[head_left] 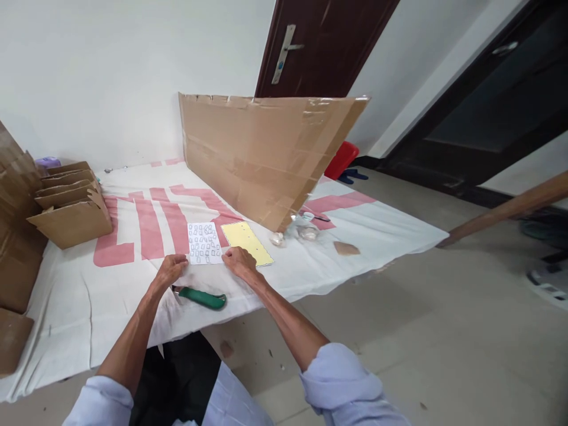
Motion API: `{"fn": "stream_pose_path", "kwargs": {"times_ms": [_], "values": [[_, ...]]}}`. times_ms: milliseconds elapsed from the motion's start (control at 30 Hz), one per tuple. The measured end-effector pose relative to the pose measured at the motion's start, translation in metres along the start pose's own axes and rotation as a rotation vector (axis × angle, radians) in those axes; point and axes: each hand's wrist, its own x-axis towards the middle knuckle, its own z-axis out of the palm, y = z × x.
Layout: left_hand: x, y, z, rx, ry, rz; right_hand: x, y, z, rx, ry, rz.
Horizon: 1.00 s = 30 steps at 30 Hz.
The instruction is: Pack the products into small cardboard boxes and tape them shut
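Note:
A white paper sheet (205,242) covered in rows of small drawn boxes lies on the cloth-covered table. My left hand (171,270) has its fingers drawn together at the sheet's lower left corner. At the lower right corner, my right hand (240,261) pinches the edge, and it partly covers a yellow card (248,241) with a few dark marks. A green-handled tool (203,297) lies just below the sheet, close to my left wrist; its dark end is partly hidden by that wrist.
A large cardboard panel (261,154) stands behind the papers. Small clear plastic bags (307,229) and a brown scrap (347,248) lie to the right. Folded cardboard boxes (75,222) stand at left. Beyond the panel is a red plastic object (344,160).

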Motion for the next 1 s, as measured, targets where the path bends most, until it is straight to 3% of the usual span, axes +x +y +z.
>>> {"fn": "stream_pose_path", "kwargs": {"times_ms": [200,400,700,867,1000], "values": [[-0.003,0.003,0.010,-0.042,-0.007,-0.026,0.001,0.001,0.002,0.155,-0.056,0.015],[-0.006,0.007,0.013,-0.057,0.005,-0.053,0.000,0.002,0.006,0.464,-0.082,0.050],[-0.015,0.013,0.008,-0.101,0.068,-0.104,0.001,-0.005,0.012,0.926,-0.100,0.179],[-0.014,0.010,0.000,-0.140,0.113,-0.160,-0.012,0.002,0.010,1.078,-0.144,0.231],[-0.011,0.014,-0.002,-0.156,0.077,-0.220,-0.026,0.006,0.009,1.145,-0.213,0.257]]}}
